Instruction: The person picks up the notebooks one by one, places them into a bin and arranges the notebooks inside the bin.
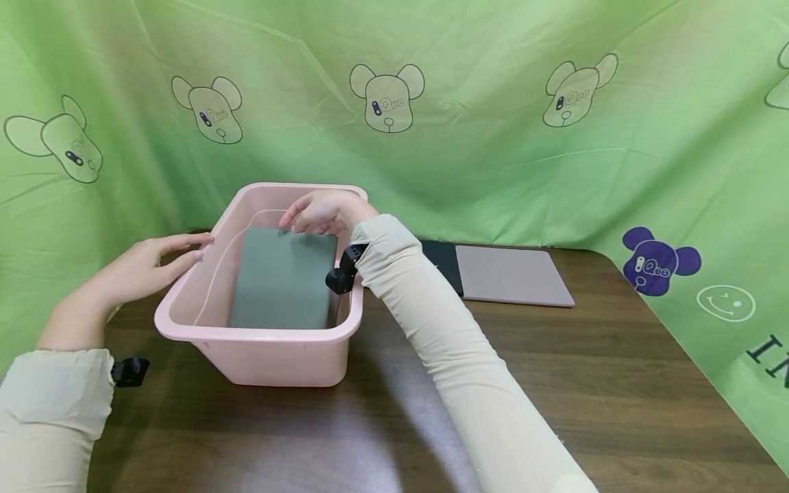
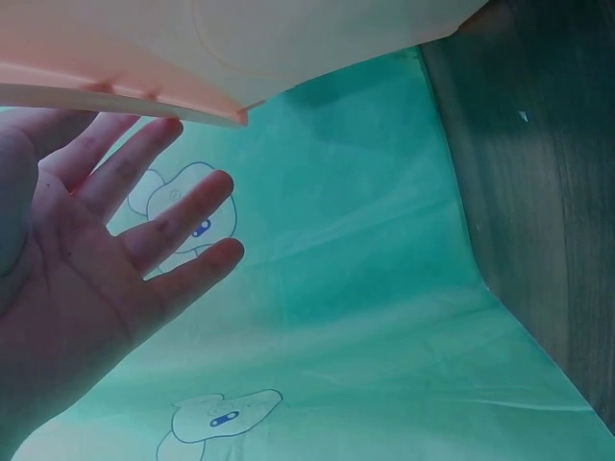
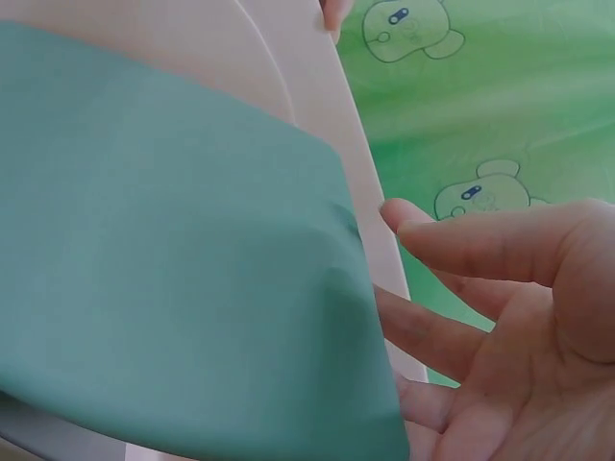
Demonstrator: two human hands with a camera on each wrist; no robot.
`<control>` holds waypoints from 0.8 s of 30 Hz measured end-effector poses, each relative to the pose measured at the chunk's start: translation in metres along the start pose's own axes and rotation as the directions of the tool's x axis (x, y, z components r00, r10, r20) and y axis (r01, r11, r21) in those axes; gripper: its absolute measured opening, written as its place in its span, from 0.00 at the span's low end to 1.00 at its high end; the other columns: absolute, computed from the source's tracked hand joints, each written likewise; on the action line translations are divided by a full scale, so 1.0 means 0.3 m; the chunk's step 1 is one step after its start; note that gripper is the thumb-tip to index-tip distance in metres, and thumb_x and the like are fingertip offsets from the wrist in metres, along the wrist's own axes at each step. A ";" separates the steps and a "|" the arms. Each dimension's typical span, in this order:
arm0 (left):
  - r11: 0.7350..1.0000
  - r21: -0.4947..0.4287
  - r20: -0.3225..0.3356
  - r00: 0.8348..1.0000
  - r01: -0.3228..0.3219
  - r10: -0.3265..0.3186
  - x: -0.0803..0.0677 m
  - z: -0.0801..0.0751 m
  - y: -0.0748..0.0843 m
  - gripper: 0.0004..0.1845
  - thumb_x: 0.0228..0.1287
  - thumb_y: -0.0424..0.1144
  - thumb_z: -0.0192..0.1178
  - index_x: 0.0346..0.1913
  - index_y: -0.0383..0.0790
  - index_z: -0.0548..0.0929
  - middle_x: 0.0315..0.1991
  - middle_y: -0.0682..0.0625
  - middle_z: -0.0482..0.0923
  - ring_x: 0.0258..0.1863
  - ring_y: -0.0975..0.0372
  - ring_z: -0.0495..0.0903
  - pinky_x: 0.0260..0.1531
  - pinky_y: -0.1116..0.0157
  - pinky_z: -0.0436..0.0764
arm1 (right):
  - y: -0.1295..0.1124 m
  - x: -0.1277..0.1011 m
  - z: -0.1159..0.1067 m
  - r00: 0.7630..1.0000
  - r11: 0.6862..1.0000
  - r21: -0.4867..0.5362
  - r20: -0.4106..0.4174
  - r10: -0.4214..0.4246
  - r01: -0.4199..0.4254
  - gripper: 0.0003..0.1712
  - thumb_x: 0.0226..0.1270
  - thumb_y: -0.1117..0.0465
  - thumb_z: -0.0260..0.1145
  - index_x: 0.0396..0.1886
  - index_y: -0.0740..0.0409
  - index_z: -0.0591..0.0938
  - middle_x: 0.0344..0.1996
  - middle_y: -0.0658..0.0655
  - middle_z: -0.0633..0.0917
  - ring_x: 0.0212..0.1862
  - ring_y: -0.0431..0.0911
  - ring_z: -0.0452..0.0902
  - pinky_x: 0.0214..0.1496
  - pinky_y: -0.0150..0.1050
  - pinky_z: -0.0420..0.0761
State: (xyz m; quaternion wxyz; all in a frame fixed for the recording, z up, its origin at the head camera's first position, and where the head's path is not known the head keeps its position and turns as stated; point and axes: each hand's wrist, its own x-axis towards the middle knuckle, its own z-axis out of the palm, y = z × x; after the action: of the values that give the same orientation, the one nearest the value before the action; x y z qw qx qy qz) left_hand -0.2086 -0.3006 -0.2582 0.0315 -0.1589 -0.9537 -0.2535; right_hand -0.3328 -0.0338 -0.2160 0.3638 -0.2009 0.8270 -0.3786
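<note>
A pink plastic bin [image 1: 283, 359] stands on the table at the left in the head view. Inside lies a green soft-covered notebook [image 1: 283, 281], its cover facing up. My right hand [image 1: 323, 211] is over the bin's far end, fingertips at the notebook's far edge. In the right wrist view, the thumb stands apart from the green cover [image 3: 183, 240] and the lower fingers reach its edge, partly hidden there. My left hand [image 1: 138, 267] has its fingers stretched out, the tips touching the bin's left rim. The left wrist view shows that palm [image 2: 72, 250] with spread fingers below the rim.
Right of the bin, a pale grey-pink notebook [image 1: 514, 275] lies on the brown wooden table [image 1: 555, 383], beside a dark notebook [image 1: 442, 263] that my right forearm partly covers. A green printed curtain [image 1: 481, 178] hangs behind the table and along its sides.
</note>
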 end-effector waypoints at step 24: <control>0.999 -0.014 0.024 0.999 0.030 -0.030 0.001 -0.002 0.003 0.24 0.71 0.47 0.47 0.67 0.44 0.67 0.63 0.33 0.68 0.58 0.41 0.70 0.50 0.42 0.69 | -0.024 -0.017 -0.007 0.995 0.993 0.112 -0.095 -0.029 0.040 0.17 0.68 0.60 0.57 0.56 0.47 0.76 0.54 0.52 0.79 0.55 0.49 0.77 0.57 0.43 0.76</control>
State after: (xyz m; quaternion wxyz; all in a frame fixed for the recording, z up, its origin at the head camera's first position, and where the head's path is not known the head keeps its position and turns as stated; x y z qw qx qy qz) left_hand -0.2087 -0.3000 -0.2572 0.0152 -0.1478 -0.9544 -0.2588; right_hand -0.3306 -0.0342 -0.2070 0.3291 -0.1763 0.8165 -0.4403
